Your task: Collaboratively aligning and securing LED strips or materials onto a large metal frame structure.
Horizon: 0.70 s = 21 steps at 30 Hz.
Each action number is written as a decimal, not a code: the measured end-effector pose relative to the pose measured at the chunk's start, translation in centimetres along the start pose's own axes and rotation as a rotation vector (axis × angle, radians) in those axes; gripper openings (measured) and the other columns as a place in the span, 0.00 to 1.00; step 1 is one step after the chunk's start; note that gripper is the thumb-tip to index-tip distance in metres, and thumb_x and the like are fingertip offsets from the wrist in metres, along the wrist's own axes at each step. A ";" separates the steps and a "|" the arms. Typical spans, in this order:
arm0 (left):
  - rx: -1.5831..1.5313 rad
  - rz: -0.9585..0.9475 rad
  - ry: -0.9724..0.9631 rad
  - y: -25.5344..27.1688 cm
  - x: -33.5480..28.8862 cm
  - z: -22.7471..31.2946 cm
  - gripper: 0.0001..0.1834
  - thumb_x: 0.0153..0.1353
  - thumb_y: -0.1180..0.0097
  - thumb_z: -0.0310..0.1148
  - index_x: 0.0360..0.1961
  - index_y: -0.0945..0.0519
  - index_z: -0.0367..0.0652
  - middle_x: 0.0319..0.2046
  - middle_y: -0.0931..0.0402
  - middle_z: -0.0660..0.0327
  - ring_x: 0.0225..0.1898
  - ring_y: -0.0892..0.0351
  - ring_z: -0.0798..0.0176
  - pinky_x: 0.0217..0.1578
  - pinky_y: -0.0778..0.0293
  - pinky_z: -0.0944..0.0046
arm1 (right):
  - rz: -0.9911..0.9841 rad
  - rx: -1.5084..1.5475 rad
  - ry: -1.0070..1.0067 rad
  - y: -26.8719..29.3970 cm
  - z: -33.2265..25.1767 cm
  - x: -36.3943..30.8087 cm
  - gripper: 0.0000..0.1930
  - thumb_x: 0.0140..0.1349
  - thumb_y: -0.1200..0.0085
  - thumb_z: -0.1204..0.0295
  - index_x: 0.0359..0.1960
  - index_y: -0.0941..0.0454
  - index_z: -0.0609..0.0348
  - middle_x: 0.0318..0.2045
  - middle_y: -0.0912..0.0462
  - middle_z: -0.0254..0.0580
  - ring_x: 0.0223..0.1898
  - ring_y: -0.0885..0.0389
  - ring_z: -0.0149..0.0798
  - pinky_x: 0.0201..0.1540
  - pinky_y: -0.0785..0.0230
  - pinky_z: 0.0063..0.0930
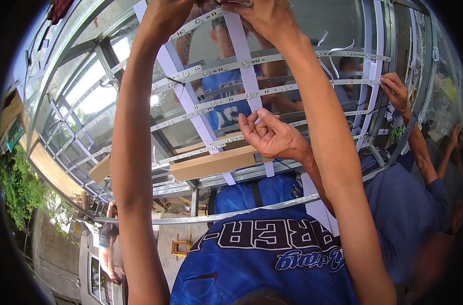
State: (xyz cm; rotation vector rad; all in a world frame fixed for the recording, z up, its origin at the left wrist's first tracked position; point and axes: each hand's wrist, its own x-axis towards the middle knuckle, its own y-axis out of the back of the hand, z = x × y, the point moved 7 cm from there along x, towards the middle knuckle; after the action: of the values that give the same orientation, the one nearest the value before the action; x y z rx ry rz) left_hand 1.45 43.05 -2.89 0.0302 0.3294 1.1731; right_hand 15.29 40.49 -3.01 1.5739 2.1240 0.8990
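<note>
Both my arms reach up to the top edge of the picture. My left hand (166,19) is closed, its fingertips mostly cut off by the edge. My right hand (268,19) has its fingers pinched together beside a thin black piece, at the upper LED strip (211,18). What either hand holds I cannot make out. Below them, more LED strips with round lenses, such as the middle LED strip (226,104), cross white slats (245,66). A black cable tie (176,81) sticks out where a strip meets a slat.
A co-worker's half-curled hand (272,133) is beneath my right forearm; another co-worker's hand (395,92) touches a strip end at right. A brown cardboard box (213,163) lies below the strips. Loose white wires (338,50) hang upper right. The curved metal frame (272,206) passes before my body.
</note>
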 end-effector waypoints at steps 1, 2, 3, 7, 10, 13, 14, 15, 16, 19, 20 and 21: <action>0.023 -0.011 -0.008 -0.1 0.1 0.2 0.07 0.67 0.56 0.24 0.30 0.28 0.35 0.24 0.27 0.63 0.26 0.30 0.71 0.30 0.30 0.70 | 0.009 0.004 0.014 0.1 -0.1 -0.1 0.07 0.53 0.39 0.71 0.34 0.16 0.53 0.27 0.22 0.43 0.32 0.21 0.48 0.35 0.29 0.38; 0.021 -0.011 -0.010 -0.2 0.1 0.4 0.07 0.67 0.56 0.24 0.30 0.28 0.35 0.24 0.27 0.63 0.26 0.30 0.71 0.30 0.30 0.70 | 0.010 0.001 0.014 0.1 -0.1 -0.1 0.07 0.53 0.39 0.71 0.34 0.16 0.53 0.27 0.22 0.43 0.32 0.21 0.48 0.35 0.29 0.38; 0.032 0.000 0.009 -0.1 0.1 0.4 0.07 0.67 0.56 0.24 0.31 0.28 0.35 0.24 0.27 0.62 0.27 0.30 0.71 0.31 0.30 0.70 | 0.012 -0.004 0.022 0.0 -0.2 -0.1 0.07 0.53 0.39 0.71 0.34 0.16 0.53 0.27 0.22 0.43 0.31 0.21 0.48 0.35 0.29 0.38; 0.033 0.011 0.010 -0.2 0.1 0.4 0.06 0.67 0.56 0.24 0.32 0.28 0.35 0.24 0.27 0.62 0.27 0.29 0.71 0.31 0.30 0.70 | 0.006 0.050 -0.014 -0.1 0.3 -0.1 0.07 0.53 0.40 0.72 0.34 0.16 0.54 0.27 0.21 0.44 0.31 0.21 0.49 0.34 0.29 0.37; -0.027 0.055 0.021 -0.2 -0.1 -0.3 0.07 0.66 0.55 0.25 0.32 0.27 0.35 0.24 0.27 0.63 0.27 0.28 0.71 0.31 0.30 0.70 | 0.003 0.081 -0.027 -0.1 0.3 -0.1 0.07 0.54 0.42 0.73 0.35 0.16 0.54 0.28 0.21 0.44 0.31 0.21 0.48 0.34 0.29 0.36; -0.123 0.112 0.035 -0.2 -0.4 -1.3 0.07 0.66 0.53 0.26 0.32 0.27 0.34 0.24 0.27 0.63 0.26 0.29 0.72 0.30 0.30 0.71 | -0.032 0.070 -0.037 -0.2 0.5 0.2 0.08 0.54 0.43 0.75 0.35 0.15 0.54 0.28 0.20 0.45 0.31 0.20 0.48 0.34 0.28 0.36; -0.122 0.113 0.038 -0.3 -0.6 -1.6 0.07 0.66 0.53 0.26 0.32 0.27 0.34 0.24 0.27 0.63 0.26 0.29 0.72 0.30 0.30 0.71 | -0.057 0.055 -0.041 -0.3 0.6 0.3 0.08 0.54 0.44 0.76 0.35 0.15 0.54 0.28 0.20 0.45 0.31 0.20 0.48 0.34 0.28 0.35; -0.178 0.144 0.046 -0.3 -0.8 -1.8 0.07 0.66 0.51 0.27 0.33 0.26 0.34 0.24 0.26 0.63 0.27 0.28 0.72 0.31 0.29 0.71 | -0.058 0.056 -0.042 -0.3 0.9 0.3 0.08 0.54 0.44 0.76 0.35 0.15 0.54 0.28 0.20 0.45 0.31 0.20 0.48 0.34 0.28 0.35; -0.233 0.174 0.055 -0.4 -0.9 -2.1 0.07 0.65 0.50 0.28 0.34 0.25 0.33 0.25 0.25 0.63 0.28 0.27 0.71 0.31 0.29 0.70 | -0.064 0.035 -0.020 -0.2 1.0 0.4 0.09 0.54 0.45 0.76 0.35 0.15 0.54 0.28 0.20 0.46 0.32 0.19 0.48 0.35 0.28 0.35; 0.128 0.284 0.037 -0.4 -2.0 -1.5 0.09 0.60 0.44 0.28 0.38 0.26 0.34 0.27 0.23 0.58 0.31 0.22 0.64 0.33 0.27 0.67 | -0.052 0.026 0.008 -0.2 1.0 0.3 0.09 0.54 0.46 0.77 0.35 0.15 0.54 0.29 0.20 0.46 0.32 0.19 0.48 0.35 0.28 0.35; 0.128 0.284 0.037 -0.6 -2.4 -1.4 0.09 0.60 0.44 0.28 0.38 0.26 0.34 0.27 0.23 0.58 0.31 0.22 0.64 0.33 0.27 0.67 | -0.033 0.038 0.014 0.0 0.9 0.2 0.09 0.55 0.46 0.76 0.35 0.15 0.54 0.29 0.20 0.46 0.33 0.19 0.49 0.36 0.28 0.35; 0.311 0.292 0.018 -0.8 -2.9 -0.6 0.13 0.57 0.42 0.28 0.41 0.27 0.35 0.28 0.22 0.55 0.33 0.20 0.60 0.34 0.26 0.65 | -0.033 0.038 0.015 0.0 0.8 0.2 0.09 0.55 0.46 0.76 0.35 0.15 0.54 0.29 0.20 0.46 0.33 0.19 0.49 0.36 0.28 0.35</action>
State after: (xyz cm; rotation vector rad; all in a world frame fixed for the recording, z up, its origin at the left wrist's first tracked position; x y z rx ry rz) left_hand 0.96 40.01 -2.95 0.3491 0.5340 1.4012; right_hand 15.72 40.86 -3.59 1.5503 2.1835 0.8676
